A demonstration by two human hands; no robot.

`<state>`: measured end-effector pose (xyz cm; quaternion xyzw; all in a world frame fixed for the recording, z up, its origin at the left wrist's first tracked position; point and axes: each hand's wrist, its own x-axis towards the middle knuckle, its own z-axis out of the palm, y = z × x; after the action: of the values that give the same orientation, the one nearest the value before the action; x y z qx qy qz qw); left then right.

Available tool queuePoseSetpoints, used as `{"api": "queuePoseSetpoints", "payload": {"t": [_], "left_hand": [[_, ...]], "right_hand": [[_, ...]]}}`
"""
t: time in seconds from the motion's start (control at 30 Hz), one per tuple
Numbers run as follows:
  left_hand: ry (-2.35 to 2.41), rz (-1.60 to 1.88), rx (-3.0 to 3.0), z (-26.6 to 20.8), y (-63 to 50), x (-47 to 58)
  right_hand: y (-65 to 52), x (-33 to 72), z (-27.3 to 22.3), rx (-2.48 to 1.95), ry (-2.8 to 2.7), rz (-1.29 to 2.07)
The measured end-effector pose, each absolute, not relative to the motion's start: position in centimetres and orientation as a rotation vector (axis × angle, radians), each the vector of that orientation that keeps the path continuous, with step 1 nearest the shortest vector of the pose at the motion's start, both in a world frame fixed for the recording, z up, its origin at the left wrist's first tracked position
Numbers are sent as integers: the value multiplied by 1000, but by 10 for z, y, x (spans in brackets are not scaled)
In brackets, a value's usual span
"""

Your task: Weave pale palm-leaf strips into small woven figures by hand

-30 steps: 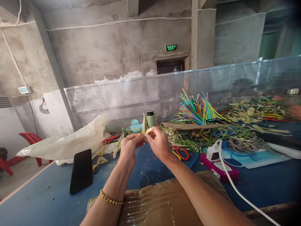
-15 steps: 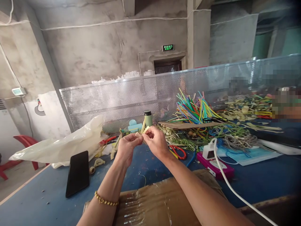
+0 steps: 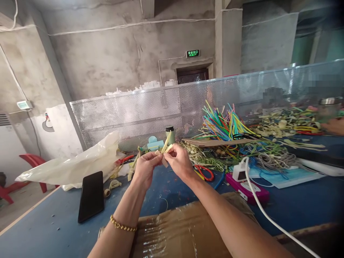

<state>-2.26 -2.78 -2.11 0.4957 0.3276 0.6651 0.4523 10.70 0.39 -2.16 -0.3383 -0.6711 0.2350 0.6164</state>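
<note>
Both hands meet above the table's middle, pinching a pale yellow strip that is folded or crossed between the fingertips. My left hand is closed on it from the left, a gold bead bracelet round the wrist. From the right, my right hand pinches the same strip with thumb and forefinger. One end sticks up in front of a green bottle with a black lid; a short end hangs below the fingers. Whether it is one strip or two I cannot tell.
Brown cardboard lies under my forearms. A black phone and a plastic bag are at left. At right are colourful cords, green strands, a magenta box with a white cable, and another person's hand.
The view has shifted slightly. A short strip end now shows below my fingers. Both hands keep their pinch in nearly the same place.
</note>
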Motion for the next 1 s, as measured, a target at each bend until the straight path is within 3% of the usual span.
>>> {"api": "queuePoseSetpoints", "payload": {"t": [0.4, 0.73, 1.0], "left_hand": [[879, 1736, 1198, -22, -20, -36], [1095, 1879, 1145, -26, -18, -28], [945, 1869, 1125, -23, -20, -30]], "right_hand": [[8, 123, -21, -760, -1771, 811], [-4, 110, -25, -799, -1897, 281], [-4, 119, -18, -556, -1822, 810]]}}
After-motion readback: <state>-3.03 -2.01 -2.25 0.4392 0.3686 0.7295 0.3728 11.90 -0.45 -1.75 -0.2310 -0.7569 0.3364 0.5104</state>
